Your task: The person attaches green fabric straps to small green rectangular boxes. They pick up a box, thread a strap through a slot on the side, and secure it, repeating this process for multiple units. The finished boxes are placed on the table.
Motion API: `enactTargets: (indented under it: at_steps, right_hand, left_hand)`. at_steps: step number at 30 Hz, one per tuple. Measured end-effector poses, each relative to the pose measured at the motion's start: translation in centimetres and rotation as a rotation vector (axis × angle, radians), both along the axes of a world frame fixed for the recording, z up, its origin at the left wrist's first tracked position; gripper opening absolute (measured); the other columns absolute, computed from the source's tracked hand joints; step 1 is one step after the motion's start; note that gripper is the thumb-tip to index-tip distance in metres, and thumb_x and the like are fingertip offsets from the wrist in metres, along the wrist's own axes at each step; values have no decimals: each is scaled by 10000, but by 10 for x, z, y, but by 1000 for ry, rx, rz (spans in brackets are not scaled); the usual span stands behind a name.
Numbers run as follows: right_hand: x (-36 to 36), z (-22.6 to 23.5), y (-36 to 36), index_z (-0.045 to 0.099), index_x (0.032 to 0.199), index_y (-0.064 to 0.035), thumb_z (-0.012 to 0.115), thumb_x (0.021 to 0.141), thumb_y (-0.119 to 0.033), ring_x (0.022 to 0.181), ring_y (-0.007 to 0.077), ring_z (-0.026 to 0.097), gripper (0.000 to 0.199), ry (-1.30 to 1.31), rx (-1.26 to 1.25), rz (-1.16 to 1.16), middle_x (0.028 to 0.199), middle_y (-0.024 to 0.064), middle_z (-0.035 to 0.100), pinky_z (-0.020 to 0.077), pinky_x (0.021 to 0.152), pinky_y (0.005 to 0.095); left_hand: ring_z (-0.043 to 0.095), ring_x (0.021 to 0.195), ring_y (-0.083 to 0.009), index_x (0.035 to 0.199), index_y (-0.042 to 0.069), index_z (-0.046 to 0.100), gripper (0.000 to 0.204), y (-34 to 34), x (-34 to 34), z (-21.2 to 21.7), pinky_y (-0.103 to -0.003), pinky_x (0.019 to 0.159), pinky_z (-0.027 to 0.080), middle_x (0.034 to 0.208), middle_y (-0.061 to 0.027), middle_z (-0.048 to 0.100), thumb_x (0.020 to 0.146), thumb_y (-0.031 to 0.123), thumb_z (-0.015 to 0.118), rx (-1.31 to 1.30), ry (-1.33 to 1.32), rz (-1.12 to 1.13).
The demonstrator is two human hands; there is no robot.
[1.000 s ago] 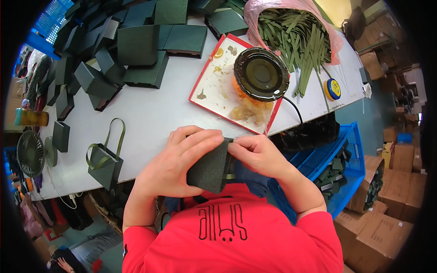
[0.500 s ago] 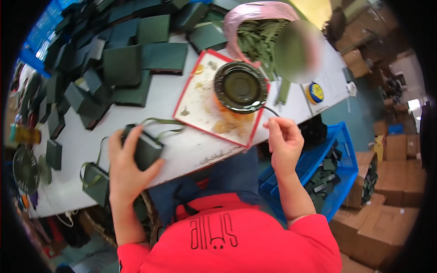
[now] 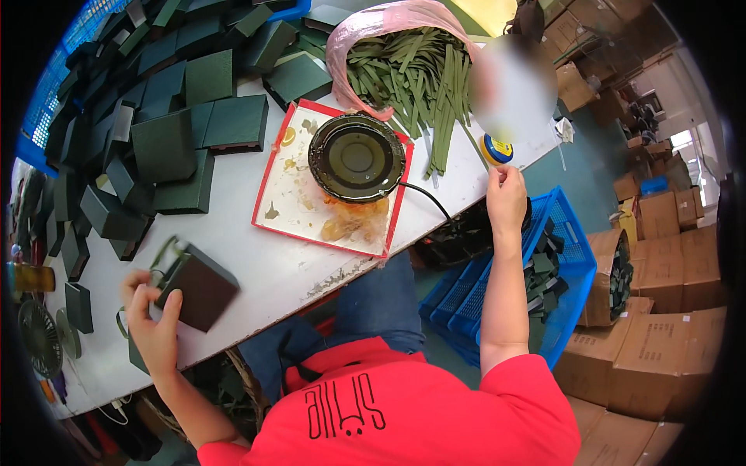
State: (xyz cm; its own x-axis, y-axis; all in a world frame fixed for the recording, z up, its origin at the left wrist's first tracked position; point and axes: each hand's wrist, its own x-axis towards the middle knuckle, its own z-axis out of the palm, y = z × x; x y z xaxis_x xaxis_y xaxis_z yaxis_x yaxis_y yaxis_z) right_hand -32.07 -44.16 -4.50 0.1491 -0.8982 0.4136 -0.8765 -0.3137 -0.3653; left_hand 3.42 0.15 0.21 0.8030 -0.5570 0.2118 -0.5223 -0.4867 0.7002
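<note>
Near the table's left front, my left hand (image 3: 154,330) grips a dark green box (image 3: 203,289) by its side. A loop of green ribbon (image 3: 165,252) stands out from the box's far edge. At the table's right edge my right hand (image 3: 507,203) is closed in a pinch on the end of a thin green ribbon strip (image 3: 475,146). That strip runs back toward a heap of cut ribbons (image 3: 412,74) in a pink plastic bag (image 3: 339,58). A round dark pot of glossy brownish liquid (image 3: 357,159) sits between my hands on a stained, red-rimmed board (image 3: 272,210).
Many dark green boxes (image 3: 163,145) are piled at the far left. Beside my right fingertips lies a blue and yellow round tin (image 3: 497,150). A blue crate (image 3: 571,233) of small green pieces stands below the table, with cartons (image 3: 660,365) farther right. A black cord (image 3: 427,194) leaves the pot.
My left hand has moved left with the box, which has turned. The right hand has gone from beside the pot's cord to the ribbon strip. The whole view has shifted.
</note>
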Motion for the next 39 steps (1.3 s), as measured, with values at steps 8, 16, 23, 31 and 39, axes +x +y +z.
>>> enactTargets:
  at_steps: [8,16,23,31,39]
  right_hand:
    - [-25,-20,-14,632,907,31,709,913,-247,847,353,616,288,-23,67,24,978,187,614,508,810,449]
    - [8,13,39,613,884,27,674,888,-54,650,92,577,101,-484,87,439,1081,144,686,499,623,248]
    - [37,55,91,619,1095,38,579,1057,-180,796,148,692,225,-1046,750,713,1059,146,699,563,664,270]
    - [62,50,118,659,1155,50,687,982,-94,737,143,709,226,-1097,923,612,925,122,728,545,582,227]
    - [80,39,119,687,1025,9,671,1013,-228,556,61,593,238,-988,1118,596,782,32,674,408,452,183]
  left_hand:
    - [303,1498,-461,720,18,442,252,-30,-20,25,-551,1197,248,1547,-216,450,716,-55,683,202,-420,-382]
    - [397,1389,-427,1255,107,619,801,-40,-34,29,-509,1131,336,1590,-191,374,511,121,915,502,-191,-514]
    - [459,1328,-363,1336,81,591,895,-51,-36,25,-564,1145,271,1435,-172,520,533,264,941,509,-270,-407]
    - [454,1350,-357,1347,75,587,905,-46,-37,16,-596,1169,232,1455,-146,507,535,281,928,478,-298,-395]
    - [433,1372,-361,1349,101,606,874,-47,-41,15,-555,1152,294,1493,-129,486,553,253,932,447,-239,-389]
